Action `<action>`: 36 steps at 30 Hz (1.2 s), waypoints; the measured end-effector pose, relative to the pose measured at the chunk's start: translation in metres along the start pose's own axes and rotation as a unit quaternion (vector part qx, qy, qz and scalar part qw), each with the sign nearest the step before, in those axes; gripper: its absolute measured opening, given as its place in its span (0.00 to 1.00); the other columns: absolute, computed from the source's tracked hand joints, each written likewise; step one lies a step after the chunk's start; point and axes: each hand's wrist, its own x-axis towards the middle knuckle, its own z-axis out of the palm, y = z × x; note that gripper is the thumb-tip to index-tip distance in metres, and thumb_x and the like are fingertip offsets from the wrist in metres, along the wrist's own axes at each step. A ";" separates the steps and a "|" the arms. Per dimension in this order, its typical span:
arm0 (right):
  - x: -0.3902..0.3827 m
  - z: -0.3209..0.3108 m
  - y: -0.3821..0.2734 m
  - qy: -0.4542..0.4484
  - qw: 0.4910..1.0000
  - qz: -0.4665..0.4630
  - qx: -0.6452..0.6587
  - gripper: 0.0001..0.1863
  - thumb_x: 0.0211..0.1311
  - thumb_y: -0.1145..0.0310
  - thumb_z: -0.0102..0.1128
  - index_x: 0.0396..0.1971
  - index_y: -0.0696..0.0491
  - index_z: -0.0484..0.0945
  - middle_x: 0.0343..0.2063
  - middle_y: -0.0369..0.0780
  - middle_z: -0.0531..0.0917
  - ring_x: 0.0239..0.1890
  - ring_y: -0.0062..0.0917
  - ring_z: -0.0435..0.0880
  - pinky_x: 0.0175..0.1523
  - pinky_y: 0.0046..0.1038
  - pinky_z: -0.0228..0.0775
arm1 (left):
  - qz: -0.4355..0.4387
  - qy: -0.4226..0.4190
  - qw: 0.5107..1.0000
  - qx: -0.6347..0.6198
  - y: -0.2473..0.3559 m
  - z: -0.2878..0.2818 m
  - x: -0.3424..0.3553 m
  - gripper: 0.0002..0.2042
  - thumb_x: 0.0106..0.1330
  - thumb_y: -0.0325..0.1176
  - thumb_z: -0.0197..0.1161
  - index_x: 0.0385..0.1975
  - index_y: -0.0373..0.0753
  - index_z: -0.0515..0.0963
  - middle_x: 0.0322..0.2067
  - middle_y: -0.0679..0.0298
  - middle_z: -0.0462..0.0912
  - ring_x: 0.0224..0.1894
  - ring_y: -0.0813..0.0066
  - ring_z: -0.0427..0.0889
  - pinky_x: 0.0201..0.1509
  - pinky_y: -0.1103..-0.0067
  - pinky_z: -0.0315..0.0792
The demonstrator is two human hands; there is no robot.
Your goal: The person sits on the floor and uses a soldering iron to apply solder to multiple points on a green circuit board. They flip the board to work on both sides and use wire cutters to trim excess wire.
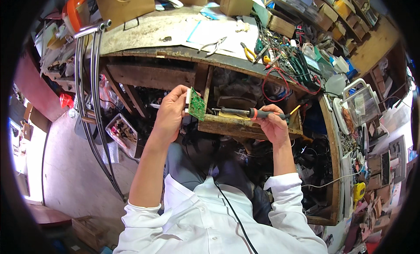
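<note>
My left hand holds a small green circuit board upright by its white connector edge, in front of an open wooden drawer. My right hand grips a soldering iron with a black and orange handle. Its metal tip points left, ending just right of the board's lower edge. Whether the tip touches the board I cannot tell. Both forearms come up from white rolled sleeves.
A cluttered wooden workbench curves around me, carrying pliers, yellow-handled cutters, red wires and boxes. Metal tubes lean at the left. A plastic tray of parts sits below. A black cord runs down my shirt.
</note>
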 end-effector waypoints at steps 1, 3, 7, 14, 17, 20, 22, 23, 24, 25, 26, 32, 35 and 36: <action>0.000 0.000 0.000 0.002 1.000 0.001 -0.001 0.14 0.62 0.74 0.61 0.47 0.63 0.78 0.43 0.51 0.85 0.45 0.41 0.87 0.56 0.44 0.80 | -0.006 -0.006 1.000 -0.004 0.000 0.000 0.003 0.09 0.78 0.33 0.49 0.41 0.37 0.76 0.39 0.63 0.83 0.39 0.80 0.84 0.45 0.80 0.79; 0.000 0.002 -0.002 0.006 1.000 0.002 -0.004 0.14 0.62 0.74 0.61 0.47 0.62 0.78 0.42 0.52 0.85 0.44 0.41 0.87 0.56 0.44 0.80 | -0.024 -0.013 1.000 -0.005 0.003 0.000 0.008 0.09 0.77 0.34 0.49 0.41 0.37 0.76 0.39 0.63 0.84 0.38 0.80 0.84 0.45 0.80 0.79; 0.006 0.013 -0.002 0.025 1.000 0.001 -0.004 0.13 0.62 0.74 0.61 0.46 0.62 0.79 0.39 0.51 0.86 0.41 0.38 0.88 0.55 0.44 0.81 | -0.069 -0.027 0.997 0.014 0.009 -0.001 0.017 0.10 0.77 0.35 0.49 0.41 0.37 0.76 0.38 0.63 0.84 0.38 0.78 0.84 0.44 0.78 0.80; 0.023 0.029 0.019 0.098 0.991 -0.079 0.050 0.10 0.61 0.74 0.59 0.41 0.60 0.79 0.31 0.45 0.86 0.32 0.28 0.87 0.48 0.38 0.84 | -0.049 -0.012 0.999 0.012 0.010 0.002 0.013 0.11 0.77 0.36 0.48 0.44 0.37 0.74 0.42 0.59 0.84 0.42 0.73 0.85 0.49 0.73 0.80; 0.019 0.034 0.028 0.126 0.982 -0.134 0.049 0.09 0.61 0.74 0.58 0.40 0.60 0.78 0.30 0.45 0.85 0.30 0.27 0.88 0.43 0.35 0.86 | -0.023 -0.011 1.000 -0.002 0.001 0.003 0.008 0.12 0.78 0.38 0.47 0.44 0.37 0.75 0.42 0.59 0.84 0.42 0.73 0.84 0.51 0.74 0.78; 0.007 0.046 0.039 0.181 0.971 -0.158 0.006 0.10 0.63 0.73 0.56 0.41 0.61 0.78 0.29 0.45 0.85 0.25 0.27 0.87 0.37 0.31 0.86 | -0.007 0.029 1.000 -0.002 0.001 0.005 0.004 0.14 0.78 0.39 0.46 0.43 0.36 0.76 0.42 0.58 0.84 0.42 0.72 0.84 0.50 0.74 0.78; -0.002 0.071 0.047 0.185 0.972 -0.147 0.009 0.10 0.63 0.74 0.58 0.43 0.61 0.78 0.30 0.46 0.85 0.26 0.27 0.87 0.39 0.32 0.86 | -0.001 0.047 0.999 -0.001 -0.001 -0.001 0.001 0.15 0.78 0.40 0.45 0.43 0.36 0.77 0.41 0.59 0.84 0.42 0.72 0.84 0.49 0.74 0.78; -0.007 0.078 0.052 0.185 0.971 -0.147 0.018 0.10 0.63 0.76 0.59 0.43 0.62 0.78 0.32 0.48 0.86 0.29 0.29 0.88 0.41 0.34 0.87 | 0.004 0.047 0.999 -0.007 -0.003 -0.001 0.000 0.15 0.79 0.40 0.45 0.44 0.36 0.77 0.40 0.60 0.84 0.41 0.74 0.84 0.48 0.75 0.78; -0.010 0.086 0.056 0.183 0.971 -0.150 0.029 0.11 0.62 0.78 0.60 0.44 0.64 0.78 0.34 0.49 0.85 0.34 0.32 0.89 0.43 0.37 0.87 | 0.010 0.046 0.999 -0.013 -0.003 0.001 0.000 0.15 0.79 0.39 0.45 0.44 0.36 0.77 0.40 0.61 0.84 0.40 0.75 0.84 0.47 0.76 0.79; -0.013 0.094 0.059 0.186 0.970 -0.156 0.009 0.12 0.62 0.78 0.60 0.45 0.64 0.78 0.36 0.50 0.85 0.36 0.33 0.88 0.43 0.37 0.87 | 0.014 0.056 0.998 -0.016 -0.003 0.003 -0.002 0.15 0.79 0.38 0.45 0.43 0.35 0.77 0.39 0.61 0.84 0.40 0.75 0.84 0.47 0.76 0.79; -0.017 0.100 0.062 0.188 0.969 -0.161 -0.011 0.12 0.62 0.79 0.60 0.45 0.65 0.78 0.38 0.51 0.85 0.38 0.34 0.88 0.44 0.37 0.87 | 0.015 0.054 0.998 -0.014 -0.002 0.004 -0.003 0.15 0.79 0.38 0.45 0.43 0.35 0.77 0.39 0.61 0.84 0.40 0.74 0.84 0.47 0.76 0.79; -0.032 0.133 0.070 0.213 0.934 -0.230 -0.169 0.12 0.61 0.83 0.58 0.46 0.66 0.79 0.34 0.48 0.86 0.33 0.29 0.88 0.42 0.28 0.83 | 0.019 0.069 0.997 -0.014 -0.001 0.011 -0.004 0.14 0.78 0.36 0.44 0.43 0.34 0.76 0.38 0.60 0.83 0.40 0.73 0.84 0.47 0.74 0.79; -0.036 0.142 0.071 0.193 0.918 -0.241 -0.248 0.14 0.61 0.83 0.60 0.48 0.63 0.80 0.33 0.45 0.86 0.33 0.27 0.88 0.41 0.26 0.82 | 0.015 0.084 0.996 -0.016 -0.002 0.008 -0.004 0.14 0.78 0.36 0.44 0.43 0.34 0.76 0.38 0.60 0.83 0.40 0.71 0.84 0.47 0.72 0.80; -0.036 0.144 0.072 0.186 0.916 -0.242 -0.261 0.14 0.61 0.82 0.60 0.48 0.63 0.81 0.33 0.45 0.86 0.33 0.27 0.88 0.41 0.26 0.82 | 0.016 0.088 0.996 -0.018 -0.006 0.002 -0.002 0.14 0.77 0.36 0.45 0.44 0.34 0.76 0.39 0.59 0.84 0.41 0.69 0.85 0.47 0.70 0.80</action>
